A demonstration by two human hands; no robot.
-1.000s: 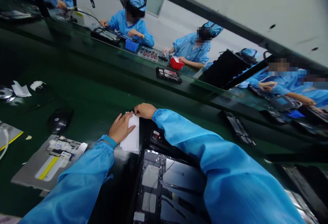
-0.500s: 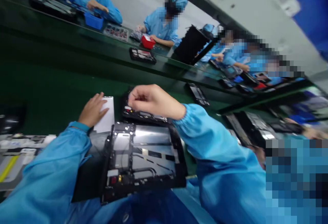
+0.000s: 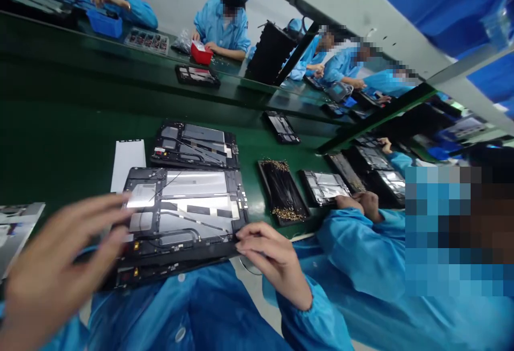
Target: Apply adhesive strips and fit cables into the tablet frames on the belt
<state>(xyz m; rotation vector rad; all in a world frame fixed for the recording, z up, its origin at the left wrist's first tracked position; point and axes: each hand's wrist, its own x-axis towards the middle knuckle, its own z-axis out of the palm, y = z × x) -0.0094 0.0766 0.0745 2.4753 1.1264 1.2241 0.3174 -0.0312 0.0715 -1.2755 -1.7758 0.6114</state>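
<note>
Now — right fingers at device, marking illegible

Green counter | open device, near edge | second device behind | white sheet, left | tray of black cables, right

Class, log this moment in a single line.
left hand: open, blurred, by left side of front device; right hand: at its near-right corner; beyond: rear device, white sheet; right: black cables

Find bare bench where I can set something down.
The bench is bare left of the white sheet; a narrower patch separates the rear device from the cable tray. It's crowded at the front device, between your left hand and right hand.
</note>
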